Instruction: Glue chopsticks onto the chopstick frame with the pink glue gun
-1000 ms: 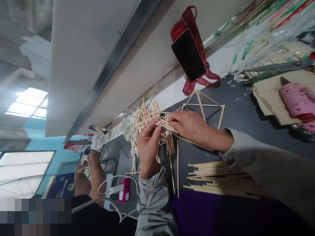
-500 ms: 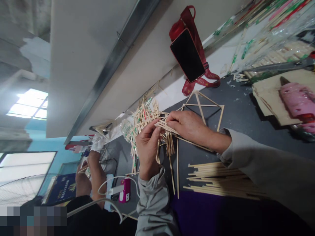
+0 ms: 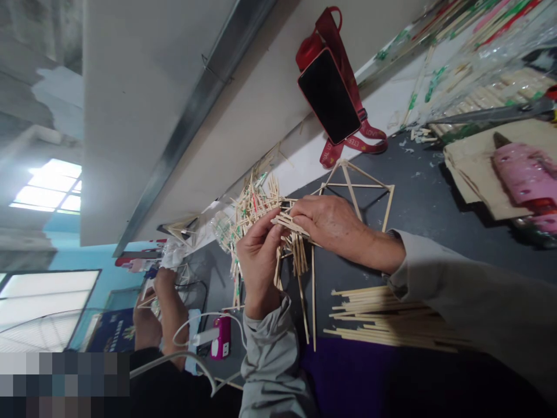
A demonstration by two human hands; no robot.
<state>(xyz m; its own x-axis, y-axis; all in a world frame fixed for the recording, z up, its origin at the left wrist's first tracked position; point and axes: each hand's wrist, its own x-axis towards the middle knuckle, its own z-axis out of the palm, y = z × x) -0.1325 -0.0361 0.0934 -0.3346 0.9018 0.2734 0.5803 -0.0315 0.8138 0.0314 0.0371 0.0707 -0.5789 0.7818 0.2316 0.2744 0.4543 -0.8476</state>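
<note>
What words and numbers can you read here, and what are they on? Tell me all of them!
"ETER": on the red strap.
"NAL LO": on another fold of that strap; the first letter is hard to make out.
Upside-down letters on the strap's right-hand loop: too small to read surely.
Pale writing on the dark blue panel: too blurred to read.
White label on the magenta block: too small to read.

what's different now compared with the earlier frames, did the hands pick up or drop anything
Very little: the whole scene sits slightly further left in the picture, probably a small camera shift. Nothing was visibly taken or let go; the left hand and right hand still hold the stick bundle. The stick frame and phone stayed put.
</note>
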